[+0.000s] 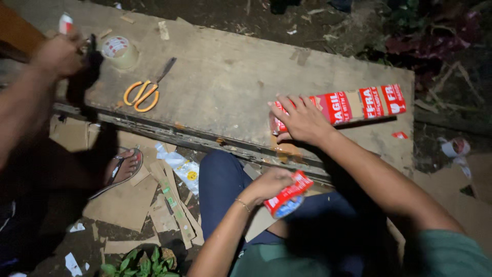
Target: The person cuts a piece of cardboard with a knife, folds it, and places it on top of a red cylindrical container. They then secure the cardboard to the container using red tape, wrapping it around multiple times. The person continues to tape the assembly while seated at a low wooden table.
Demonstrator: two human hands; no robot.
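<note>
Right hand (pixel 301 120) presses spread fingers on the long red-and-white taped cardboard strip (pixel 353 105) lying on the wooden worktop (pixel 230 82); left hand (pixel 269 184) clenches the red tape roll (pixel 288 195).

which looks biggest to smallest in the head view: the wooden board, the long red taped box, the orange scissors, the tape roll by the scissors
1. wooden board
2. long red taped box
3. orange scissors
4. tape roll, though it lies farther from the camera, so its place against the scissors is unsure.
</note>
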